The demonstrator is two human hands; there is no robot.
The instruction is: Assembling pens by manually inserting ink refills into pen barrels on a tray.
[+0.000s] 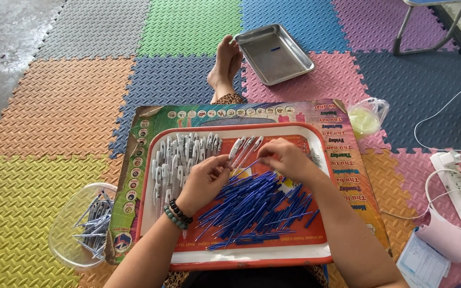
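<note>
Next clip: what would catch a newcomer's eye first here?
The heap of blue pen refills filling the red tray on the person's lap, with white pen barrels stacked at its left. Both hands, left hand and right hand, meet above it. Beyond lies a bright patchwork of foam mats.

— What can't you make out near the hands?

— The thin blue refill (239,173) pinched between the left hand (204,181) and right hand (286,158): its ends vanish behind fingertips.

— Anything else?

— The small grey heap (312,157) just beyond the right hand is too tiny to identify, and both forearms are cut off by the bottom edge.
</note>
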